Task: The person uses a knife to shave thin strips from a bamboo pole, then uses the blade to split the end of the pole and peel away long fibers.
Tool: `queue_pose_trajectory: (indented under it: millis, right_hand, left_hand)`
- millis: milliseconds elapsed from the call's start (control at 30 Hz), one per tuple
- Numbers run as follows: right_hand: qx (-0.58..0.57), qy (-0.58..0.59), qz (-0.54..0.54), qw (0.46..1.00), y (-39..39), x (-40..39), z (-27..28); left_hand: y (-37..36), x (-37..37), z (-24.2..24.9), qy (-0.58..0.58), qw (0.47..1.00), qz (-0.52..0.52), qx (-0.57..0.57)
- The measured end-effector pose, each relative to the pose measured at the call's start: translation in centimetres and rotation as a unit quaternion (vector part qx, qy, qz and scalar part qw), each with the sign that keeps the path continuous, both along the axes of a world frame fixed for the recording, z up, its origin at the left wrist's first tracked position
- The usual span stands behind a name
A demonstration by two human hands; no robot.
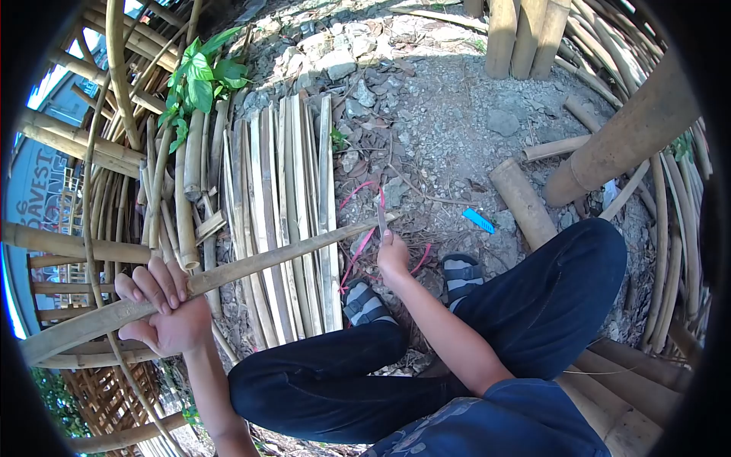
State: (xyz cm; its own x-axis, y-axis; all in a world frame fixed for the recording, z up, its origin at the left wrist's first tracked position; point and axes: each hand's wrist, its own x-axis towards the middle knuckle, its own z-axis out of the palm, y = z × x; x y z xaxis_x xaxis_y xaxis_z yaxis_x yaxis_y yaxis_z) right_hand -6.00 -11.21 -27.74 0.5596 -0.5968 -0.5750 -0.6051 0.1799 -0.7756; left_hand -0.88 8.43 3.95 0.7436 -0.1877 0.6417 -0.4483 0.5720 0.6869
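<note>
My left hand [171, 308] is closed around a long split bamboo strip [266, 259], near its wider end. The strip runs slantwise up to the right, across my view. In my right hand [393, 257] is a small knife [382, 218], its blade pointing away from me and meeting the strip close to the narrow far end. The knife's handle is hidden in my fist. Pink string [364, 251] lies loosely on the ground around that end. Under the strip, many split bamboo slats [285, 190] lie side by side in a flat row.
A bright blue piece [478, 220] lies on the gravel beyond my sandalled foot [461, 276]. Thick bamboo poles [617, 137] stand or lean at the right, with a cut section [524, 199] on the ground. A bamboo rack [84, 244] and a leafy plant [199, 76] are at the left.
</note>
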Motion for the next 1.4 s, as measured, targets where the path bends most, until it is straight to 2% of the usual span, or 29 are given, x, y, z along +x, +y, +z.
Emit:
queue_pose_trajectory:
  millis: [100,167,267,400,500,667,967,1100,1167,1233,1300,1400]
  right_hand:
    - [-0.024,0.022,0.026,0.999,-0.5,0.3,0.3]
    - [-0.013,0.015,0.048,0.999,-0.7,0.3,0.6]
    - [0.030,-0.012,0.027,0.999,-1.2,0.1,1.2]
    - [0.021,-0.026,0.023,0.999,-1.0,0.5,0.1]
    - [0.068,-0.044,0.021,0.997,0.2,0.8,0.5]
    - [0.157,-0.117,-0.060,0.979,2.4,0.7,-0.7]
    - [0.274,-0.104,-0.072,0.954,2.6,0.2,0.5]
    - [0.253,-0.082,-0.043,0.963,2.9,-0.2,4.1]
    - [0.134,-0.190,0.026,0.972,3.7,-0.2,5.3]
    - [0.097,-0.169,0.087,0.977,4.6,-0.2,9.2]
    - [0.062,-0.227,0.119,0.965,5.3,-0.7,12.5]
    - [0.103,-0.198,0.099,0.970,4.9,-0.5,11.9]
  left_hand:
    - [-0.7,-0.4,0.4,0.013,0.999,0.029,0.003]
    - [-0.6,-0.4,0.1,0.007,1.000,-0.005,0.010]
    - [-1.2,-0.3,0.6,0.019,1.000,0.001,0.012]
    - [-1.1,0.1,0.6,0.006,0.999,-0.036,0.036]
    - [-1.6,0.0,0.7,0.004,0.999,-0.041,0.033]
    - [-1.8,0.0,0.8,0.007,0.999,-0.034,0.030]
    - [-1.4,0.1,0.6,0.015,0.999,-0.045,0.023]
    - [-1.3,0.5,0.5,0.021,0.999,-0.042,0.016]
    - [-1.0,0.5,0.4,0.023,0.999,-0.039,0.014]
    - [-1.0,0.6,0.3,0.024,0.999,-0.036,0.012]
    - [-1.1,0.4,0.4,0.022,1.000,-0.017,0.013]
    - [-0.9,-0.1,0.3,0.032,0.999,-0.019,0.009]
